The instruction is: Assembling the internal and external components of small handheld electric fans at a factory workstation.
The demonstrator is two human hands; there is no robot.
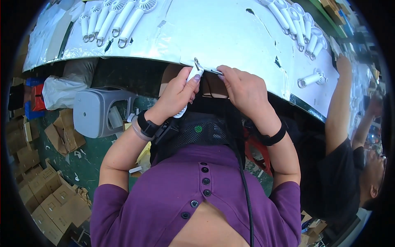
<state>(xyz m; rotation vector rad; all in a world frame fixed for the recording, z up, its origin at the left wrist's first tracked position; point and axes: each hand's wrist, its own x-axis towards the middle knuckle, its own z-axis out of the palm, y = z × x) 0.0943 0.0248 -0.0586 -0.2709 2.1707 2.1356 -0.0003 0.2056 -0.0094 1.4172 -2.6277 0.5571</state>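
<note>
My left hand [173, 94] is closed round a white handheld fan [194, 73] just off the table's near edge. The fan's handle end points away from me, with a metal ring [196, 62] on it, and its grille shows below my palm. Between the thumb and fingers of my right hand [247, 91] is a thin, dark metallic piece [213, 71]. Its other end reaches to the handle end of the fan; whether it is a tool or a part of the fan I cannot tell.
On the white-covered table [185, 37], several white fans [109, 22] lie at far left and more [294, 24] at far right. One fan [311, 79] lies apart. A co-worker's arm [339, 99] reaches in at right. A grey stool [88, 113] and cardboard boxes [53, 197] stand at left.
</note>
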